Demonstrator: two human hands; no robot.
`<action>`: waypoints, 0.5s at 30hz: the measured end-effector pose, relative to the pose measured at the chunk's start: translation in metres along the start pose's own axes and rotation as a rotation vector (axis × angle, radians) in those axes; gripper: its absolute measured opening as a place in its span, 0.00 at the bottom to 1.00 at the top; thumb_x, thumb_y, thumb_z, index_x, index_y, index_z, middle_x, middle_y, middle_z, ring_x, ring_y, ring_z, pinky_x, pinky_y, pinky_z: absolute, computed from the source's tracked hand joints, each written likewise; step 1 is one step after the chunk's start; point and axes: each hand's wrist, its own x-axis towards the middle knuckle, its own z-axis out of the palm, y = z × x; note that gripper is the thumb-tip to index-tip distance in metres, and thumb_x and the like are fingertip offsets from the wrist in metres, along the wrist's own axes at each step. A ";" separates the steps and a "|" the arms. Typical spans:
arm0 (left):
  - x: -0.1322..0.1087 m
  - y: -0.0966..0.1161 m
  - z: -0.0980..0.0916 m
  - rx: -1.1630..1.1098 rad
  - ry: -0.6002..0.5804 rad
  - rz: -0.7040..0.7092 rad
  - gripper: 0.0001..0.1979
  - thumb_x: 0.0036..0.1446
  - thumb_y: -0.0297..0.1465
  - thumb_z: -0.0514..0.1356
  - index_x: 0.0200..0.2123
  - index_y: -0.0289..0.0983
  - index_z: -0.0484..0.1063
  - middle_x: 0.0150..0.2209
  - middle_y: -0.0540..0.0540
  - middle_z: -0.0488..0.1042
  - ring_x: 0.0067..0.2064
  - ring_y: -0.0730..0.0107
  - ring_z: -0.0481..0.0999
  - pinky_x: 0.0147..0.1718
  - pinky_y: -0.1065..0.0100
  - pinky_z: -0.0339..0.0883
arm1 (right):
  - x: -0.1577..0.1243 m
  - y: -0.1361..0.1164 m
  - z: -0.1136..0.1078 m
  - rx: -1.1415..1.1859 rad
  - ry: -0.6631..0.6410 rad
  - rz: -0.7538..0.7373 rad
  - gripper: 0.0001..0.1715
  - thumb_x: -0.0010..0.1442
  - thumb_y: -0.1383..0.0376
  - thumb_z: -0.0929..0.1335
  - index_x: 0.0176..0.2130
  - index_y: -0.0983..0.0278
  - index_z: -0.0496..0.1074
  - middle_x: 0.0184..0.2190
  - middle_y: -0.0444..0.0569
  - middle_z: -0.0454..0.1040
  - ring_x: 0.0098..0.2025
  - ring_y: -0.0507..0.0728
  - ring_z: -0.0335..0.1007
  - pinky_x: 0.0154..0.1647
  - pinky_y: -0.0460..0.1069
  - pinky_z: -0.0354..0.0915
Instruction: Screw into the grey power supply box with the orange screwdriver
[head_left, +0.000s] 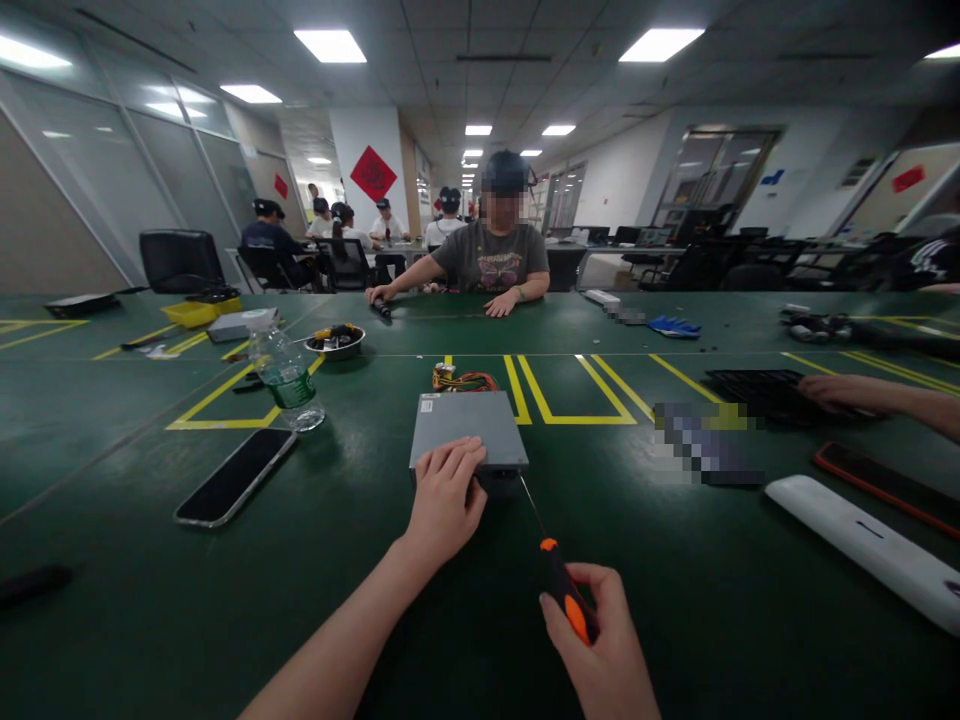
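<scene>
Green table (360, 560) marked with yellow tape, big office, ceiling lights on, glass partition at 10 o'clock. Clocking everything from the grey metal box (465, 415), which sits mid-table straight ahead of me, label up. Wire bundle (472, 381) off its far side at 12; a co-worker (504, 255) in a grey T-shirt sits beyond, also 12. Metal bowl (337, 350) of dark bits at 10, plastic bottle (289, 372) between 9 and 10, phone (236, 478) nearer 9. White device (862, 540) towards 4; another person's hand (832, 391) at 3 on a black panel (772, 395).

My left arm enters from 7 o'clock: left hand (448, 495) palm down, holding the box's near edge, fingers close together on top, thumb down front. My right hand (596, 620), at 5, is wrapped around the screwdriver (564, 590), shaft slanting towards 11, tip at the box's near right corner. Can't tell if it's seated.
</scene>
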 end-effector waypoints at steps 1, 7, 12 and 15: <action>0.000 0.000 0.000 0.004 0.005 0.000 0.18 0.53 0.24 0.53 0.47 0.42 0.65 0.52 0.48 0.68 0.54 0.62 0.63 0.51 0.56 0.53 | -0.001 0.001 0.001 -0.123 0.042 -0.096 0.18 0.48 0.52 0.68 0.35 0.61 0.65 0.30 0.45 0.69 0.27 0.53 0.67 0.26 0.47 0.62; 0.000 0.001 0.000 -0.003 0.021 0.007 0.17 0.52 0.24 0.53 0.46 0.41 0.65 0.51 0.48 0.69 0.53 0.62 0.64 0.50 0.57 0.54 | -0.003 0.006 -0.001 -0.317 0.017 -0.201 0.23 0.55 0.46 0.60 0.39 0.61 0.67 0.31 0.48 0.73 0.31 0.57 0.70 0.31 0.49 0.63; 0.001 0.001 -0.002 -0.002 0.007 0.010 0.18 0.52 0.24 0.53 0.47 0.41 0.65 0.51 0.49 0.69 0.53 0.63 0.64 0.50 0.57 0.54 | 0.005 -0.003 -0.004 0.142 -0.220 0.182 0.26 0.49 0.44 0.65 0.34 0.62 0.65 0.19 0.40 0.65 0.16 0.47 0.55 0.16 0.43 0.50; 0.001 0.001 -0.002 0.011 0.018 0.010 0.18 0.52 0.23 0.53 0.47 0.41 0.66 0.51 0.48 0.69 0.52 0.62 0.64 0.49 0.56 0.55 | 0.006 -0.009 0.000 0.420 -0.258 0.388 0.27 0.44 0.46 0.69 0.33 0.63 0.63 0.17 0.37 0.62 0.14 0.43 0.47 0.14 0.41 0.43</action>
